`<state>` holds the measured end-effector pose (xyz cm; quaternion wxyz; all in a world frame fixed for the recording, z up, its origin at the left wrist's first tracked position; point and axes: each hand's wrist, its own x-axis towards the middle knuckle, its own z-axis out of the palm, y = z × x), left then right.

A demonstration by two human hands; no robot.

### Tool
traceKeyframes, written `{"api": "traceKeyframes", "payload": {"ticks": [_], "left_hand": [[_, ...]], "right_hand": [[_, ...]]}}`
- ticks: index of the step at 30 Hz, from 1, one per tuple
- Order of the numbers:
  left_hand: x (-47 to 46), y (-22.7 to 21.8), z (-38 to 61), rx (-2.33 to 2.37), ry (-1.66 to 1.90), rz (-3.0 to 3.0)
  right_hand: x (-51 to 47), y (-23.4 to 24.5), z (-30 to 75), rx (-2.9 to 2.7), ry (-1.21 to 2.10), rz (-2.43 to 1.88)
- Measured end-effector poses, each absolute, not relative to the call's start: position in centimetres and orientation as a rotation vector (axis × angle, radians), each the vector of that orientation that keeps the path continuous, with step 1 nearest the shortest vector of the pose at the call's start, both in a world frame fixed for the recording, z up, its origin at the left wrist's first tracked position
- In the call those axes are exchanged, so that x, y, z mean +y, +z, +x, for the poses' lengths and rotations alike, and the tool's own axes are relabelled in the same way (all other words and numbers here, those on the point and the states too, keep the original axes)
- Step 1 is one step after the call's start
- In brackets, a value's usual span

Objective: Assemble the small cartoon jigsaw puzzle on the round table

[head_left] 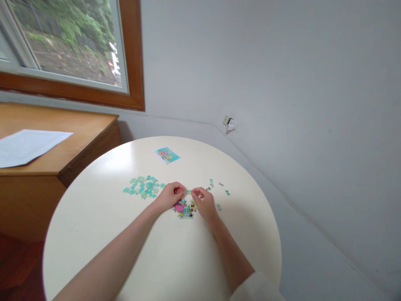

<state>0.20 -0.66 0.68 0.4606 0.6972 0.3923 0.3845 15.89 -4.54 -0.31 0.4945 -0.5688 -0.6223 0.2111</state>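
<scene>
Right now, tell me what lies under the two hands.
Under the left hand and right hand lies a partly assembled colourful puzzle section on the round table. Its covered edges cannot be seen.

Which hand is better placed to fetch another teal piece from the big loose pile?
Left, probably. The left hand sits right beside the teal pile, while the right hand is across the assembled patch, nearer the few scattered pieces. Both pinch a small teal piece between them.

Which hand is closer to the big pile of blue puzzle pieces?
Left. The left hand is right beside the pile of blue pieces; the right hand is farther away, past the left.
</scene>
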Motion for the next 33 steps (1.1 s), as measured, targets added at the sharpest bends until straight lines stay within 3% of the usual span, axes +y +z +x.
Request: {"api": "traceKeyframes", "payload": {"ticks": [33], "left_hand": [[-0.52, 0.48, 0.26, 0.960, 0.945, 1.716]], "right_hand": [[-4.55, -0.42, 16.00, -1.515, 0.512, -1.384]]}}
